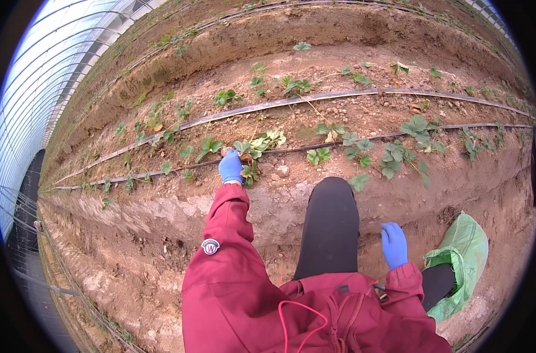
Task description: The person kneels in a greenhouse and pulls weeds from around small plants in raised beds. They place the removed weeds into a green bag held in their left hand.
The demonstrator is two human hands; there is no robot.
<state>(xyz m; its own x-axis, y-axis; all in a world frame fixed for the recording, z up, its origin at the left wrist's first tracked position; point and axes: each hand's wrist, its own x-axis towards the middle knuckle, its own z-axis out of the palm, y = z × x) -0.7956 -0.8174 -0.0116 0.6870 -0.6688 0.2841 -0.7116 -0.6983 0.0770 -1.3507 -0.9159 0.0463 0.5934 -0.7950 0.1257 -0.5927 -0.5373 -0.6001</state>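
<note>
My left hand (231, 167), in a blue glove, reaches down to a strawberry-like plant (261, 143) on the raised soil bed. Its fingers curl in against the leaves and hide whatever may be between them. A browned, dry leaf (246, 157) lies right beside the fingertips, and a low leafy clump (250, 173) sits just right of the wrist. My right hand (394, 245), gloved in blue too, hangs over the furrow beside my raised knee (334, 216). Nothing shows in it, and its fingers are slightly apart.
Two drip tapes, the far one (268, 105) and the near one (462, 126), run along the bed (285, 189) among several small plants. To my right, a green woven sack (464, 251) surrounds my lower leg. Greenhouse hoops and film (51, 66) curve up at left.
</note>
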